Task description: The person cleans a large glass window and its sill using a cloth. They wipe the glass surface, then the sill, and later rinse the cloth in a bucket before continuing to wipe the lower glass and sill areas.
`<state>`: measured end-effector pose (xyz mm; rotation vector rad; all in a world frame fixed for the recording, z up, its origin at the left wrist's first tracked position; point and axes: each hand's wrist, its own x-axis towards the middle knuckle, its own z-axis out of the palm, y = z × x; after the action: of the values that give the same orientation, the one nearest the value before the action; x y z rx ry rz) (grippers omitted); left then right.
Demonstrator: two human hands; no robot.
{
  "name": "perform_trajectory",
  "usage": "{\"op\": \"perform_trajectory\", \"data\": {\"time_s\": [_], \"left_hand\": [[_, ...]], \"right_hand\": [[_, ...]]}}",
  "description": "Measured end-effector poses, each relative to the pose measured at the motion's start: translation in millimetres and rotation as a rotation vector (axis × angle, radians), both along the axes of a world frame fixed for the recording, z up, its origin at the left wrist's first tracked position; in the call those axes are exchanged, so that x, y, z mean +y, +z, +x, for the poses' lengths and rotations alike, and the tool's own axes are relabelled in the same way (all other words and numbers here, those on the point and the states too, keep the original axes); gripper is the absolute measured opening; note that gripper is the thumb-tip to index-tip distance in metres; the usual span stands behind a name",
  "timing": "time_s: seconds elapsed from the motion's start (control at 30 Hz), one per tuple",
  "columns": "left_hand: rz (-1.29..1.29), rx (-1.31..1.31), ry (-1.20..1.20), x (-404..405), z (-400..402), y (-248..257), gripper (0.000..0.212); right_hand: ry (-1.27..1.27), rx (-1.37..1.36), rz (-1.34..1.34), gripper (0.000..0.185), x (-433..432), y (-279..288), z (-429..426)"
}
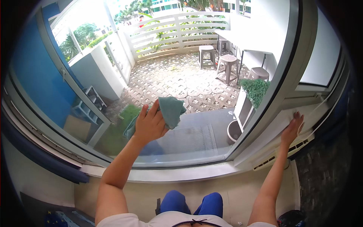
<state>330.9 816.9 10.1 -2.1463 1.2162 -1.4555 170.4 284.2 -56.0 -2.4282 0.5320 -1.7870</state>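
My left hand (150, 122) presses a teal cleaning cloth (171, 112) against the large glass pane (195, 153) in front of me. One folded corner of the cloth sticks up past my fingers, and another part shows to the left of the hand. My right hand (292, 129) is stretched out to the right, resting on a white panel (272, 124) beside the window frame (249, 142). It grips nothing that I can see. A thin white cord (314, 127) hangs by its fingers; whether they touch it I cannot tell.
Below my right hand is a cream vented unit (283, 156). A dark rolled fabric (42, 159) lines the lower left. Beyond the glass are a grey mat (190, 139), a bin (234, 131), a planter with green leaves (255, 90), plastic stools (227, 66) and a white fence (178, 31).
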Motion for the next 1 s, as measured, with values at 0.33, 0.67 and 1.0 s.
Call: {"op": "perform_trajectory", "data": {"time_s": [0.33,0.67,1.0], "left_hand": [[-0.027,0.076,-0.113,-35,-10,-232,0.025],[0.072,-0.143,0.214,-11,31,-211,0.032],[-0.165,0.213,-0.271,-74,16,47,0.034]], "right_hand": [[-0.113,-0.297,-0.398,0.026,-74,8,18],[0.123,-0.403,-0.049,0.038,-27,17,25],[0.083,-0.455,-0.227,0.037,-33,8,36]]}}
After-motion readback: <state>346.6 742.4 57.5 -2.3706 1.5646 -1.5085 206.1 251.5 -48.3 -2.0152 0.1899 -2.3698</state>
